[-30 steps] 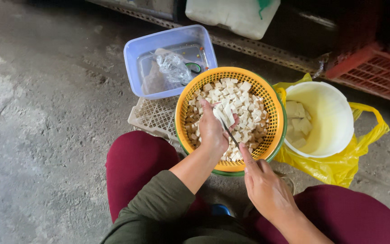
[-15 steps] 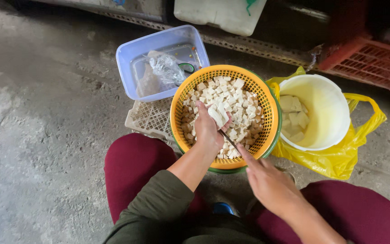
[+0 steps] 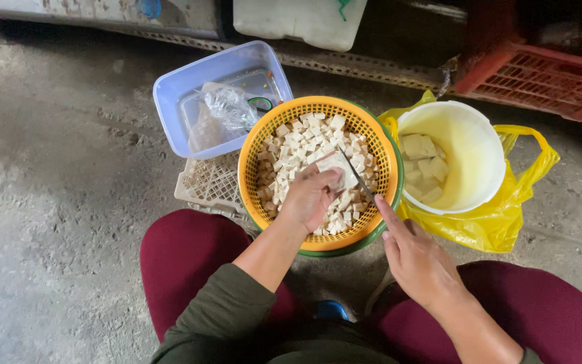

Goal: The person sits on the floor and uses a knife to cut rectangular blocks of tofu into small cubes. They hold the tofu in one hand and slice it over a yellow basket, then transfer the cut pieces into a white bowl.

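Since half a second ago our left hand has lifted the pale block a touch higher over the heap, and our right hand has slid the knife further in against it.

We grip that block now in the left hand, fingers curled round its near side. It is cream-white, smooth and flat-faced, clearly bigger than the cut cubes below it. Our right hand is closed on the knife handle, forefinger stretched along it, and the thin blade points to 11 o'clock with its tip touching the block's right edge. Block and blade sit just right of centre over the orange basket, a round mesh basket nested in a green bowl on the concrete floor.

At 3 o'clock of the basket, just beside it, a cream bucket holds more large chunks and stands in a yellow plastic bag. At 10 o'clock a blue tub carries crumpled clear plastic. A white lattice tray pokes out from under the basket at 8 o'clock. A red crate sits at 2 o'clock, well apart. Our maroon knees flank the bowl.
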